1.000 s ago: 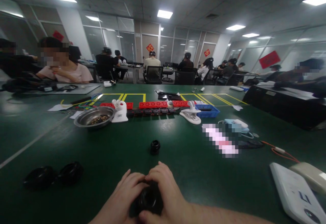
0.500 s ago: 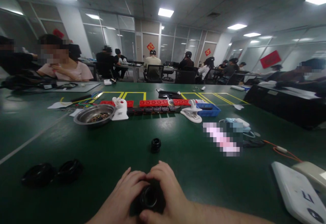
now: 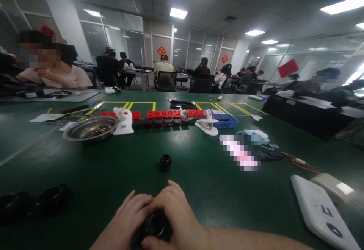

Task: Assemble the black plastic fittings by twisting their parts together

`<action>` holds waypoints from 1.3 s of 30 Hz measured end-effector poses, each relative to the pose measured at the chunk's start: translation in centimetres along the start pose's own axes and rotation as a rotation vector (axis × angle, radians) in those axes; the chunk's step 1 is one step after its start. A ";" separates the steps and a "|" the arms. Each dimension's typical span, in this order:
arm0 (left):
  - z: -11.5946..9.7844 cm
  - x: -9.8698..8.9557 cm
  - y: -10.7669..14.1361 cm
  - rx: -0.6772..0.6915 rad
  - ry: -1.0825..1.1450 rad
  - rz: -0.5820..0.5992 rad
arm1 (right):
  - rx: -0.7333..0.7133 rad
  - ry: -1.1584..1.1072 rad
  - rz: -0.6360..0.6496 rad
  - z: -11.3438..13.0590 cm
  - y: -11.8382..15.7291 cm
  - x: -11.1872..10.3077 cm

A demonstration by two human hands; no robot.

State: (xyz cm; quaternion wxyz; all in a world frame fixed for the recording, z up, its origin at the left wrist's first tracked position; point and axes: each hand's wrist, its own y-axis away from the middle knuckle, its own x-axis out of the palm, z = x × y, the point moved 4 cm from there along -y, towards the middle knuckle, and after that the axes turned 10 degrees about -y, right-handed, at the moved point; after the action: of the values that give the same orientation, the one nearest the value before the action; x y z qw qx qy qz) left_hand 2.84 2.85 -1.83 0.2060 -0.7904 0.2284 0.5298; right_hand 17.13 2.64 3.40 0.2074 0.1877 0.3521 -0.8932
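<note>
My left hand (image 3: 126, 216) and my right hand (image 3: 179, 214) are closed around a glossy black ring-shaped piece (image 3: 156, 225) at the bottom middle. My right thumb lies along its near side, and my right fingers curve over its far side, beside the left fingertips. A round hole shows in the piece; much of its outside is hidden by my hands. A smaller black ring-shaped piece (image 3: 165, 163) stands on the green table (image 3: 204, 193) just beyond my fingers. To the left lie two larger black rings (image 3: 55, 200), somewhat blurred.
A steel bowl (image 3: 91, 128) with small metal parts sits back left. White clip stands (image 3: 124, 121), a red strip (image 3: 163, 114) and a blue tray (image 3: 226, 121) line the middle. A white device (image 3: 321, 212) lies right, near a black box (image 3: 301, 115). Other people sit beyond.
The whole view has swung to the right, so the table things appear further left. Both hands stay around the black piece, the right one covering a little more of it.
</note>
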 end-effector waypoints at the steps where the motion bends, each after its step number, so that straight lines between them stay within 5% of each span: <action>1: 0.1 0.0 0.1 0.006 -0.004 -0.004 | 0.001 0.002 0.008 0.2 0.0 0.0; 6: -0.6 -0.5 0.1 0.029 -0.037 -0.029 | -0.056 -0.017 0.075 1.3 -0.1 -0.2; 15: -1.8 -1.0 0.0 -0.018 -0.096 -0.149 | 0.095 0.020 -0.034 1.0 0.2 -0.2; 19: -1.8 -1.0 0.1 -0.010 -0.109 -0.173 | 0.041 -0.005 -0.008 1.4 0.1 -0.2; 39: -1.5 -1.3 0.0 0.022 -0.057 -0.058 | -0.068 -0.066 0.029 1.9 0.0 -0.5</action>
State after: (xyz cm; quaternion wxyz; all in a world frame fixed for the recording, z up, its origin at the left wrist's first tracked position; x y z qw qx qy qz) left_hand 3.52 2.24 -0.15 0.2362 -0.7790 0.2052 0.5433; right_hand 17.18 1.35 4.94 0.2378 0.1562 0.3726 -0.8833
